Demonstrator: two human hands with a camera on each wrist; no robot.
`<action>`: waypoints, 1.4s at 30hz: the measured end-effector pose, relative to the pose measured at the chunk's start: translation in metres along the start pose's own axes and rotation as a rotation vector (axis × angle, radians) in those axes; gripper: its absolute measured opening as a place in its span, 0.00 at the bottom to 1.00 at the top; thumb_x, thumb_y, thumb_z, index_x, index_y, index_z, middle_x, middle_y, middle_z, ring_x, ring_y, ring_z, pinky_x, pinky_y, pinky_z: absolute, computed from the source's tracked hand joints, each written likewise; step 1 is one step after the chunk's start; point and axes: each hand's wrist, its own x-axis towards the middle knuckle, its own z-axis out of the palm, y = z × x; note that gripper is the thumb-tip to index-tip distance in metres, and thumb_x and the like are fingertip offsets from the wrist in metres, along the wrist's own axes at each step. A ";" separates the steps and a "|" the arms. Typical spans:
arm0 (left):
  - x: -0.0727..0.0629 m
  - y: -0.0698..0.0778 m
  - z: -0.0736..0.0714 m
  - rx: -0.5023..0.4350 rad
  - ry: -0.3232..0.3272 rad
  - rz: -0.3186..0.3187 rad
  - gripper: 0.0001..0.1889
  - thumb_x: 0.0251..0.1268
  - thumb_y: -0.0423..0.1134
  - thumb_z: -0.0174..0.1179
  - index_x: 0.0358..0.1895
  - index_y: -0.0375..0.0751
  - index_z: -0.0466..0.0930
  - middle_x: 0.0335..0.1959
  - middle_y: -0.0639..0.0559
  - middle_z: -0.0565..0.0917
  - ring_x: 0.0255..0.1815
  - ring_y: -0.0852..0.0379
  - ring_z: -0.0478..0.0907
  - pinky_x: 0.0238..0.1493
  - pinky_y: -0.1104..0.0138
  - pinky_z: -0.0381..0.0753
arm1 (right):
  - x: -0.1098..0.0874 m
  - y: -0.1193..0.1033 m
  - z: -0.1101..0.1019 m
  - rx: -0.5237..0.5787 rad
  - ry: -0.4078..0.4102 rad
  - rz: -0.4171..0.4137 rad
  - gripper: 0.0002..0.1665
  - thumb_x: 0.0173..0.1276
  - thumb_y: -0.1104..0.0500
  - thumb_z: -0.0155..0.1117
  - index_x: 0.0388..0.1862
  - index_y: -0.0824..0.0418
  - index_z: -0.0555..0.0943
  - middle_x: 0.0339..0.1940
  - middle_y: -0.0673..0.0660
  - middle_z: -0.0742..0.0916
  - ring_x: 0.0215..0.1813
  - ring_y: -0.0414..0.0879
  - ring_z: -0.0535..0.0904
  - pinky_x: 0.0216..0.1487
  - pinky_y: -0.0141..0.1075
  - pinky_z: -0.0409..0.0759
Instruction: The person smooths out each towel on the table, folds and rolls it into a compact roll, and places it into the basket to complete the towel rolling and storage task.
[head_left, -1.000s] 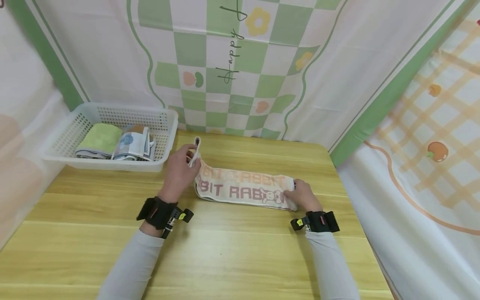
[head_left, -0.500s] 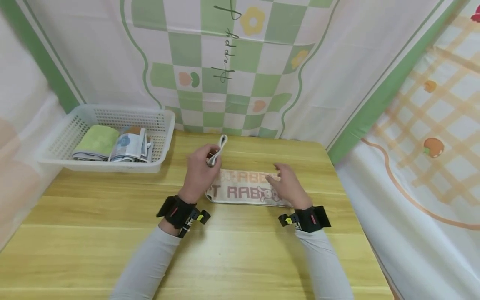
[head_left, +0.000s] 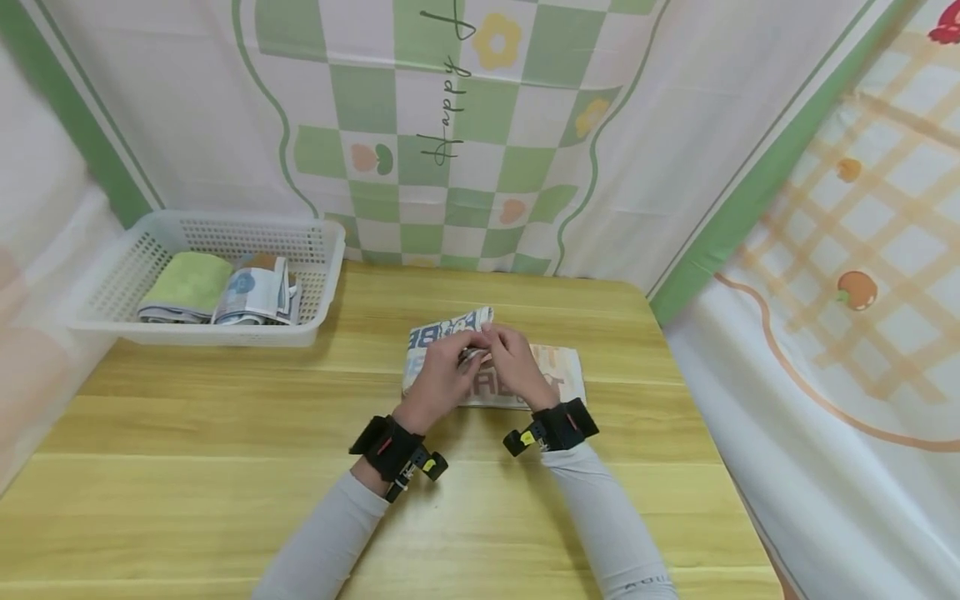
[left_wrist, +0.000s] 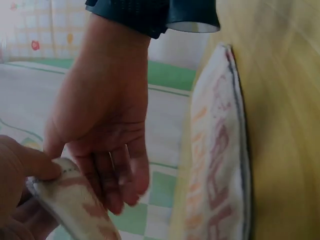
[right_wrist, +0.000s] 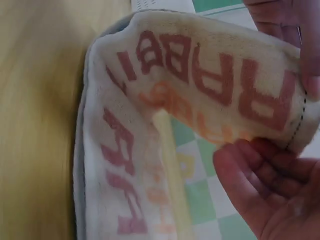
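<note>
A long folded towel with "RABBIT" lettering lies on the table, its left part lifted and bent over toward the right. The lifted part shows blue lettering on its outer side in the head view. My left hand pinches the raised end; its thumb presses on the towel near a stitched edge in the left wrist view. My right hand meets it at that end. Its fingers are mostly straight with the palm showing, and fingertips touch the towel's edge in the right wrist view.
A white perforated basket stands at the back left. Inside lie a folded green cloth and a folded blue-and-white cloth. A checked curtain hangs behind the wooden table.
My left hand has carried the towel's left end rightward, folding it over. My right hand has let go of the right end and moved left to meet my left hand.
</note>
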 end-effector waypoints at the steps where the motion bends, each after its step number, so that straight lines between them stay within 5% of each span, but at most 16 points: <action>1: -0.002 -0.001 0.001 -0.004 -0.016 0.003 0.13 0.63 0.20 0.63 0.48 0.34 0.83 0.46 0.44 0.87 0.50 0.50 0.85 0.53 0.64 0.85 | 0.000 0.000 0.001 -0.006 0.017 0.014 0.27 0.84 0.46 0.44 0.43 0.65 0.83 0.38 0.61 0.86 0.39 0.48 0.81 0.42 0.37 0.80; 7: -0.014 -0.009 -0.001 0.037 -0.070 -0.021 0.19 0.53 0.21 0.70 0.49 0.35 0.79 0.48 0.45 0.84 0.53 0.48 0.81 0.58 0.59 0.83 | 0.004 -0.008 -0.002 0.047 0.005 0.045 0.16 0.79 0.58 0.56 0.54 0.70 0.81 0.49 0.66 0.87 0.52 0.56 0.85 0.56 0.42 0.84; 14: -0.023 -0.020 -0.014 0.160 -0.113 -0.048 0.27 0.51 0.35 0.78 0.56 0.40 0.78 0.59 0.45 0.77 0.63 0.47 0.73 0.66 0.55 0.76 | 0.014 -0.015 -0.020 0.006 0.051 0.015 0.16 0.81 0.60 0.53 0.58 0.68 0.80 0.52 0.65 0.85 0.56 0.56 0.83 0.60 0.47 0.81; 23: -0.025 -0.033 -0.024 0.136 -0.191 -0.129 0.25 0.58 0.38 0.73 0.58 0.37 0.79 0.63 0.42 0.75 0.68 0.44 0.69 0.69 0.50 0.74 | 0.002 -0.025 -0.060 0.009 0.094 0.031 0.22 0.83 0.56 0.49 0.66 0.69 0.76 0.54 0.68 0.85 0.50 0.55 0.83 0.42 0.29 0.82; 32: -0.030 -0.045 -0.017 0.207 -0.477 -0.197 0.25 0.62 0.34 0.70 0.63 0.35 0.78 0.72 0.36 0.70 0.75 0.40 0.65 0.76 0.51 0.64 | -0.022 0.011 -0.084 -0.050 0.172 0.148 0.24 0.83 0.55 0.48 0.67 0.69 0.75 0.54 0.69 0.83 0.50 0.53 0.82 0.42 0.26 0.79; 37: -0.032 -0.044 -0.016 0.253 -0.538 -0.252 0.23 0.66 0.34 0.66 0.63 0.33 0.78 0.73 0.36 0.70 0.76 0.41 0.64 0.77 0.53 0.63 | -0.031 0.035 -0.095 -0.111 0.192 0.245 0.25 0.83 0.58 0.48 0.69 0.72 0.72 0.58 0.71 0.82 0.58 0.60 0.81 0.53 0.38 0.82; 42: -0.034 -0.046 -0.013 0.371 -0.543 -0.207 0.19 0.65 0.34 0.66 0.59 0.33 0.82 0.69 0.36 0.75 0.73 0.39 0.68 0.76 0.51 0.64 | -0.032 0.062 -0.093 -0.212 0.141 0.334 0.25 0.80 0.60 0.52 0.68 0.75 0.72 0.55 0.72 0.81 0.58 0.63 0.79 0.58 0.50 0.81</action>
